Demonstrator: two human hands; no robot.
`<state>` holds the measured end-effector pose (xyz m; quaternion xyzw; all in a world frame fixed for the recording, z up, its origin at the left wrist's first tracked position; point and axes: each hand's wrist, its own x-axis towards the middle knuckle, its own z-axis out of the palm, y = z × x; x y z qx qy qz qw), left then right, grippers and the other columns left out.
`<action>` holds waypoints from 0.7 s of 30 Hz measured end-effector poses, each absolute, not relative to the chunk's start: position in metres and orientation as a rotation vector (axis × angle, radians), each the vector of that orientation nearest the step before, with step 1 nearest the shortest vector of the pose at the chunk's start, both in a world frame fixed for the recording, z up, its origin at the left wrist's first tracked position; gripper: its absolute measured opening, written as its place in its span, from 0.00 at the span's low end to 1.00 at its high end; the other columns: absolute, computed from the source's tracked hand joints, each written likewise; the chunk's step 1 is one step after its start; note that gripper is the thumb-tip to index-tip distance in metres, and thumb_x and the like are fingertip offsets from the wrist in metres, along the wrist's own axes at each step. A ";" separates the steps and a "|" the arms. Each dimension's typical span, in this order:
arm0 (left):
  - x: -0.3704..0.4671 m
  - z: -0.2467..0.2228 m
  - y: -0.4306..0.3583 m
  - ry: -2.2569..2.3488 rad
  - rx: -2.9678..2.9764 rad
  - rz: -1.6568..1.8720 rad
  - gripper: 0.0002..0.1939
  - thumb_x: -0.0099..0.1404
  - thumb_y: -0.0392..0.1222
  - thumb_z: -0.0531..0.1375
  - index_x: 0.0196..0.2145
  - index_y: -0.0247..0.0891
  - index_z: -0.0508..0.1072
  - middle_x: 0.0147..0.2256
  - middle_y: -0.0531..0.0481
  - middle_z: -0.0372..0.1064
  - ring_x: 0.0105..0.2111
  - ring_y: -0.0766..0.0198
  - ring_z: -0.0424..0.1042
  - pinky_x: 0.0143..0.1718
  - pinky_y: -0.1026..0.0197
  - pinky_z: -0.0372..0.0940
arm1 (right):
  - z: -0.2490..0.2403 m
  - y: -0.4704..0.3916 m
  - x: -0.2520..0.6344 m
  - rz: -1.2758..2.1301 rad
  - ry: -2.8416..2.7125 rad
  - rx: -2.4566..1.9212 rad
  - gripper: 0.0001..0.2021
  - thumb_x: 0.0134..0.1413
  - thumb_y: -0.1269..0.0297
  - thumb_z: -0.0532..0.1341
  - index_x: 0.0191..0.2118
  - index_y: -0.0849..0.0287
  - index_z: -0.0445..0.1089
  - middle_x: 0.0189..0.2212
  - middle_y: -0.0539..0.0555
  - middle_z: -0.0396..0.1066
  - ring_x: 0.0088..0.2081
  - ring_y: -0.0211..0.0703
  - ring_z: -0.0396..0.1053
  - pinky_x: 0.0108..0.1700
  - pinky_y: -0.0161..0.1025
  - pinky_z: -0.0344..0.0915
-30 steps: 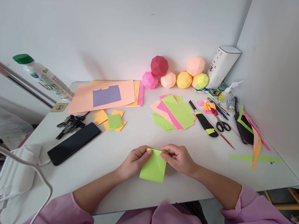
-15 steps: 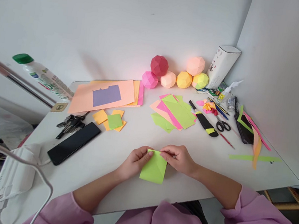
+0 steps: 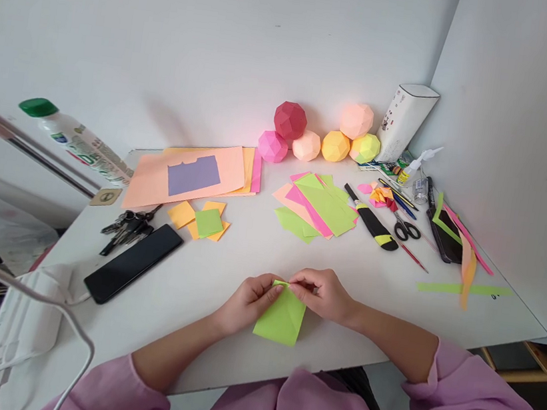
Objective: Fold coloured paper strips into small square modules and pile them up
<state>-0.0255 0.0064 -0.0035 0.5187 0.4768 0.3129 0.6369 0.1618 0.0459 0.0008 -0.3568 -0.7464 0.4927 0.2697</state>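
A green sheet of paper (image 3: 281,319) hangs between my hands near the table's front edge, its top edge pinched. My left hand (image 3: 248,302) grips the upper left corner between thumb and fingers. At the top edge, my right hand (image 3: 323,295) holds the same sheet with thumb and fingertips, close beside the left thumb. Beyond my hands lie overlapping green, pink and peach sheets (image 3: 328,205). Off to the left, a small green square (image 3: 208,223) rests on several orange squares (image 3: 182,214).
Across the white table (image 3: 227,253) are a phone (image 3: 133,264), keys (image 3: 128,229), a cutter (image 3: 375,226), scissors (image 3: 406,230), a glue bottle (image 3: 412,169) and a power strip (image 3: 26,320). Faceted paper balls (image 3: 335,146) stand by the wall. Large sheets (image 3: 148,182) lie at back left.
Both hands have drawn closer together along the sheet's top edge. The green sheet sits slightly lower, and its top looks narrower between my fingers.
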 end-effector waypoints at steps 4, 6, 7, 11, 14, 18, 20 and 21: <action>-0.023 -0.003 0.004 1.102 1.169 0.698 0.16 0.60 0.52 0.55 0.35 0.35 0.70 0.25 0.52 0.67 0.23 0.68 0.63 0.22 0.66 0.57 | 0.005 0.044 0.160 1.315 -1.992 -0.937 0.08 0.51 0.64 0.56 0.28 0.61 0.68 0.23 0.50 0.67 0.25 0.35 0.62 0.27 0.32 0.59; -0.022 -0.002 0.004 1.098 1.128 0.696 0.15 0.59 0.52 0.56 0.31 0.35 0.69 0.23 0.53 0.65 0.21 0.69 0.61 0.21 0.67 0.55 | 0.008 0.043 0.160 1.321 -1.957 -0.928 0.07 0.50 0.65 0.56 0.27 0.61 0.67 0.22 0.50 0.66 0.25 0.35 0.61 0.28 0.32 0.59; -0.022 -0.001 0.004 1.094 1.104 0.699 0.15 0.58 0.52 0.56 0.30 0.35 0.69 0.22 0.54 0.64 0.21 0.70 0.61 0.21 0.67 0.54 | 0.009 0.043 0.161 1.323 -1.936 -0.928 0.06 0.50 0.65 0.56 0.26 0.61 0.67 0.22 0.50 0.66 0.25 0.35 0.61 0.28 0.32 0.59; -0.021 -0.001 0.006 1.062 1.012 0.739 0.14 0.56 0.51 0.59 0.29 0.35 0.68 0.24 0.52 0.67 0.23 0.69 0.63 0.24 0.66 0.57 | 0.013 0.044 0.163 1.310 -1.854 -0.971 0.04 0.49 0.67 0.56 0.26 0.60 0.65 0.22 0.50 0.65 0.25 0.36 0.60 0.29 0.33 0.60; -0.021 -0.004 0.007 1.054 0.969 0.778 0.13 0.55 0.49 0.61 0.28 0.35 0.68 0.24 0.53 0.67 0.23 0.69 0.63 0.26 0.66 0.57 | 0.015 0.048 0.166 1.363 -1.752 -1.002 0.04 0.49 0.67 0.56 0.27 0.60 0.65 0.25 0.51 0.66 0.26 0.36 0.61 0.29 0.34 0.60; -0.023 -0.007 0.009 1.063 0.938 0.842 0.12 0.53 0.48 0.62 0.26 0.35 0.68 0.22 0.55 0.65 0.23 0.70 0.62 0.26 0.66 0.57 | 0.016 0.053 0.169 1.482 -1.544 -1.005 0.05 0.49 0.66 0.57 0.27 0.60 0.65 0.26 0.51 0.66 0.28 0.36 0.62 0.29 0.34 0.60; -0.023 -0.007 0.011 1.064 0.926 0.866 0.12 0.53 0.47 0.62 0.25 0.35 0.68 0.23 0.55 0.66 0.24 0.69 0.64 0.27 0.66 0.58 | 0.015 0.055 0.170 1.496 -1.452 -1.014 0.05 0.49 0.66 0.58 0.25 0.60 0.64 0.25 0.50 0.66 0.26 0.35 0.61 0.28 0.34 0.59; -0.023 -0.006 0.011 1.061 0.918 0.871 0.12 0.53 0.47 0.62 0.25 0.35 0.68 0.23 0.54 0.67 0.24 0.68 0.65 0.29 0.65 0.60 | 0.014 0.057 0.171 1.494 -1.413 -1.020 0.06 0.48 0.65 0.58 0.25 0.60 0.64 0.24 0.49 0.65 0.25 0.35 0.60 0.27 0.33 0.58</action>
